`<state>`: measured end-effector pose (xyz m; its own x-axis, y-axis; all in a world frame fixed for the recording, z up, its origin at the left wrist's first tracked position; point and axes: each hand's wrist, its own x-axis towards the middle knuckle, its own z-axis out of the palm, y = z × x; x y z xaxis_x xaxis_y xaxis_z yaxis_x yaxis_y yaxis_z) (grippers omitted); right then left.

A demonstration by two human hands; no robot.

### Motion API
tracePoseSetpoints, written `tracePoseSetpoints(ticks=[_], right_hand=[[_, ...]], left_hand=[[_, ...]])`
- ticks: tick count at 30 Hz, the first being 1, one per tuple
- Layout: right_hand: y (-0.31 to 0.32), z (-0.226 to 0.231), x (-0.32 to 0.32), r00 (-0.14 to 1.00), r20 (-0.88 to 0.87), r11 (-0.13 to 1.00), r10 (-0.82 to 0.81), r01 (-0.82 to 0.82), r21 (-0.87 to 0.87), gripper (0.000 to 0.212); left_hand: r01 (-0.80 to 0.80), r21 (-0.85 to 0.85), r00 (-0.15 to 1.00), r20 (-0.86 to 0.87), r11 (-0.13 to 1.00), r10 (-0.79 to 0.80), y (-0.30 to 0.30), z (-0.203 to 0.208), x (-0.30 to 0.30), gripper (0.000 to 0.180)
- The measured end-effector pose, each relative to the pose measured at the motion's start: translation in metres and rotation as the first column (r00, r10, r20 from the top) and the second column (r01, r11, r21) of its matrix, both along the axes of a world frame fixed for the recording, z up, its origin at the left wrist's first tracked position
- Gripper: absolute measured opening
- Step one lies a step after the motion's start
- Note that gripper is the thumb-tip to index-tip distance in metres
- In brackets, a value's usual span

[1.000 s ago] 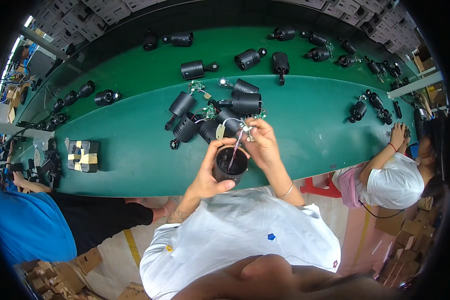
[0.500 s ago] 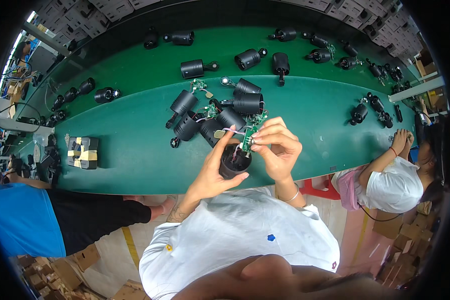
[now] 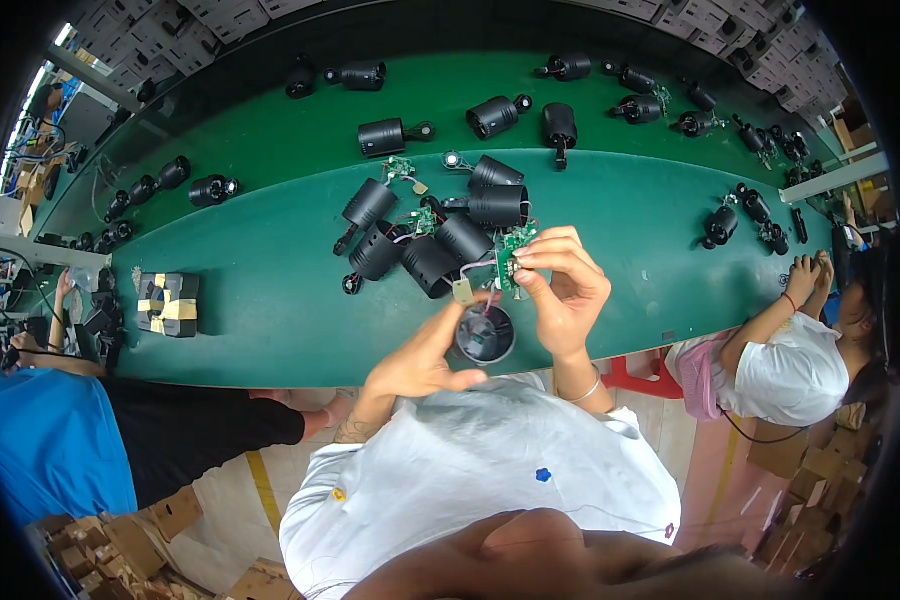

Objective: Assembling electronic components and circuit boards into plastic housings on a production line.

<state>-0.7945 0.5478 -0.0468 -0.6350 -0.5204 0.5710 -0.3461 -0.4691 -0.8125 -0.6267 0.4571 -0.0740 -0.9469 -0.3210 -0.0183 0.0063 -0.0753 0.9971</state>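
A black cylindrical housing (image 3: 485, 337) has its open mouth facing up, near the table's front edge. My left hand (image 3: 415, 358) lies along its left side, thumb stretched out in front and fingers reaching behind the far rim; any contact there is partly hidden. My right hand (image 3: 565, 300) pinches a green circuit board (image 3: 507, 262) just above and beyond the housing. Thin wires run from the board, and a small pale tab (image 3: 462, 291) hangs on them near my left fingers. Behind lies a cluster of similar black housings (image 3: 465, 237), some with circuit boards attached.
More black housings (image 3: 496, 118) are spread along the far green strip. A black block with yellow tape (image 3: 167, 305) sits at the left. Co-workers are at both sides: a blue shirt (image 3: 50, 440) left, a white shirt (image 3: 795, 370) right. A red stool (image 3: 645, 375) stands beyond the table edge.
The housing has turned its mouth upward and shifted slightly right. My left hand has loosened and lowered around it. My right hand has drawn the board a little right, and the pale tab now hangs lower.
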Motion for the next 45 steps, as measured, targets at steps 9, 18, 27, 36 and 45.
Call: tracePoseSetpoints(ticks=[9,18,27,36,45], right_hand=[[0.001,0.006,0.008,0.996,0.012,0.995,0.092,-0.092,0.035,0.018],[0.000,0.017,0.012,0.969,0.066,0.971,0.236,-0.237,0.008,0.016],[0.011,0.019,-0.010,1.000,-0.023,0.999,0.010,-0.010,0.032,0.017],[0.009,0.021,0.003,0.982,-0.180,0.998,0.049,-0.042,0.041,0.016],[0.012,0.019,0.006,0.977,-0.215,0.997,0.006,0.010,0.072,0.017]], left_hand=[[0.130,-0.195,0.990,-0.033,0.972,-0.139,-0.010,-0.006,-0.011,0.087],[0.114,-0.110,0.965,-0.225,0.987,-0.137,-0.004,-0.024,-0.014,0.084],[0.024,0.323,0.992,-0.126,0.946,0.018,0.003,0.000,-0.016,0.095],[-0.116,-0.171,0.959,-0.277,0.978,0.065,0.006,-0.011,-0.021,0.086],[-0.407,-0.512,0.903,-0.348,0.757,0.251,0.020,-0.012,-0.030,0.100]])
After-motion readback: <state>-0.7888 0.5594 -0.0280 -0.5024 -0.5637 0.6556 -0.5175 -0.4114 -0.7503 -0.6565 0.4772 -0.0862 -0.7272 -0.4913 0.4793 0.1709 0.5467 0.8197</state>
